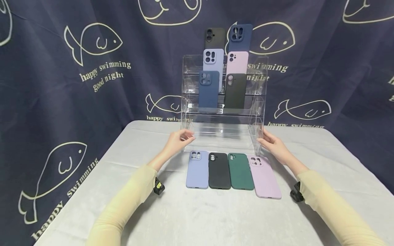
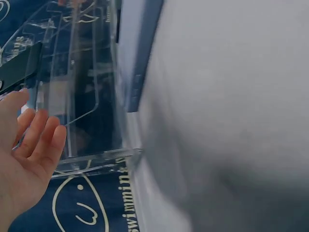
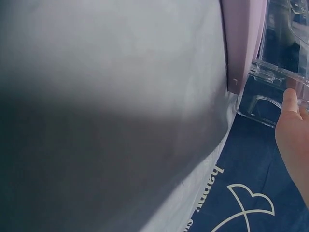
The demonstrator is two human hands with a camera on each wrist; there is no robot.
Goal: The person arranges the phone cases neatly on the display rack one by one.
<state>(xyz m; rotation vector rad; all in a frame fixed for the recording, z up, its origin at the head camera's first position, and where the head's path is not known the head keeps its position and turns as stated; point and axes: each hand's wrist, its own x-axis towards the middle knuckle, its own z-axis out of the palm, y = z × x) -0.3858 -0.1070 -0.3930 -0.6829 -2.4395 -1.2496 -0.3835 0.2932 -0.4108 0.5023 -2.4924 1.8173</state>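
A clear tiered display stand (image 1: pixel 221 140) stands at the back of the table. My left hand (image 1: pixel 180 140) is at its lower left side, fingers loosely bent and apart, holding nothing. In the left wrist view that hand (image 2: pixel 34 150) overlaps the clear panels. At the lower right side, my right hand (image 1: pixel 274 147) holds the stand's edge between thumb and fingers. Below the stand lies a row of phone cases: light blue (image 1: pixel 197 172), black (image 1: pixel 219 173), green (image 1: pixel 241 173) and pink (image 1: pixel 266 179). The pink one lies nearest my right hand, slightly slanted.
More phone cases stand upright on the upper tiers: black (image 1: pixel 215 42) and navy (image 1: pixel 241 41) on top, light blue (image 1: pixel 217 65) and pink (image 1: pixel 237 65) below, then blue (image 1: pixel 208 94) and black (image 1: pixel 235 94). A dark fish-print curtain (image 1: pixel 147 75) hangs behind the grey-covered table (image 1: pixel 209 222).
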